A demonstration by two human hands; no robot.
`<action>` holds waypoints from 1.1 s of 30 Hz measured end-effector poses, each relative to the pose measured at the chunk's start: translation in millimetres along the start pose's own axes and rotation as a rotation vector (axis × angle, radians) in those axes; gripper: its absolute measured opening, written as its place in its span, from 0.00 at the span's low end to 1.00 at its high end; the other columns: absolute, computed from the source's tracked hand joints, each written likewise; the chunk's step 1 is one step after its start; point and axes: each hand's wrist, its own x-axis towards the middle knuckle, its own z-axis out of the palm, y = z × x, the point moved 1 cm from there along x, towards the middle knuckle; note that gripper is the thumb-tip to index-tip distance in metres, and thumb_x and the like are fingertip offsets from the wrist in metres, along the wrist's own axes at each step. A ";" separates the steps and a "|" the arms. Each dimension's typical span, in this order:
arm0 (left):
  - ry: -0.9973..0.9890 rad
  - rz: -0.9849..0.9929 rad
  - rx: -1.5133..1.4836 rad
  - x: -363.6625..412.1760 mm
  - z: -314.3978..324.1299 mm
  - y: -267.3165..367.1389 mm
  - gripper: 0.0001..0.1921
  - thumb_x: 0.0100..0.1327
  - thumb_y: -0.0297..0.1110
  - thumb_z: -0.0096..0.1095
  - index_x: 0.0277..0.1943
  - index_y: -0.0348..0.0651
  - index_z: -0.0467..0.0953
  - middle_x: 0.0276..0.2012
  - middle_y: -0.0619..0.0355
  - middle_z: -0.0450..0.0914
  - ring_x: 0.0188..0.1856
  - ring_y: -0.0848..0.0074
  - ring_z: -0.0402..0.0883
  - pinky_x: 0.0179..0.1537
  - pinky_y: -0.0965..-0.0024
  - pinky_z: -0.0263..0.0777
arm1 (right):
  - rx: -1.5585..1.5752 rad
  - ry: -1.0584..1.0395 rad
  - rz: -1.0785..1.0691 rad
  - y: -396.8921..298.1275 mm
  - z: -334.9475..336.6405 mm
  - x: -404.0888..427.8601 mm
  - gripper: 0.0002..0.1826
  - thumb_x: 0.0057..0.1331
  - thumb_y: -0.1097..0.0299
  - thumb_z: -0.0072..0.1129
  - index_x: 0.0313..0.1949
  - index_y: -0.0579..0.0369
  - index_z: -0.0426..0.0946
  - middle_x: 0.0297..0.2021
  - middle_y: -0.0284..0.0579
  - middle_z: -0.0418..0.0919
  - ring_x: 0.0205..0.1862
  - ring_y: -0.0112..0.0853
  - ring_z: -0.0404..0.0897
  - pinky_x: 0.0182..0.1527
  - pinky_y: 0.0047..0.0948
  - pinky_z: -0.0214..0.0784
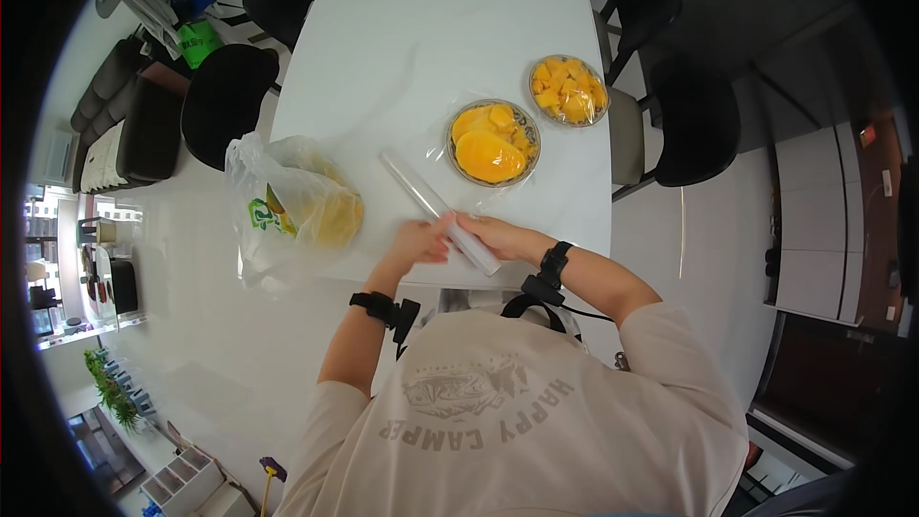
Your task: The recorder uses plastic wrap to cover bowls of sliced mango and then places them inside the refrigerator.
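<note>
A clear roll of plastic wrap lies slantwise across the near part of the white table. My right hand grips the roll near its lower half. My left hand is at the roll's left side, fingers bent and slightly blurred; whether it holds the film's edge cannot be told. Beyond the roll, a patterned plate of mango pieces sits under clear film that spreads past its rim. Farther right, a second plate of mango chunks is also covered with film. A translucent plastic bag with yellow fruit stands left of my hands.
The white table stretches away from me. Black chairs stand along its left side and right side. A dark sofa is farther left, and a mop shows at the lower left.
</note>
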 end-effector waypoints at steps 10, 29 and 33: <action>-0.034 0.226 -0.394 34.0 -11.7 -6.2 0.24 0.58 0.36 0.69 0.50 0.30 0.67 0.46 0.47 0.76 0.46 0.62 0.80 0.51 0.63 0.77 | -0.109 0.138 -0.015 7.2 -7.2 6.8 0.33 0.69 0.42 0.46 0.57 0.62 0.66 0.49 0.44 0.73 0.45 0.25 0.73 0.45 0.25 0.70; -0.084 0.206 -0.357 39.1 -22.1 -3.3 0.23 0.59 0.35 0.68 0.48 0.28 0.67 0.43 0.45 0.77 0.44 0.62 0.82 0.49 0.61 0.78 | -0.286 0.135 0.001 -8.5 -16.9 7.1 0.30 0.65 0.43 0.54 0.49 0.60 0.76 0.43 0.46 0.79 0.44 0.31 0.78 0.48 0.32 0.71; -0.102 0.199 -0.354 38.7 -23.3 -1.2 0.23 0.59 0.35 0.68 0.49 0.28 0.67 0.43 0.44 0.78 0.43 0.61 0.82 0.49 0.61 0.78 | -0.303 0.144 0.009 -10.3 -16.7 7.1 0.30 0.64 0.42 0.55 0.48 0.60 0.76 0.41 0.46 0.79 0.42 0.31 0.78 0.47 0.31 0.71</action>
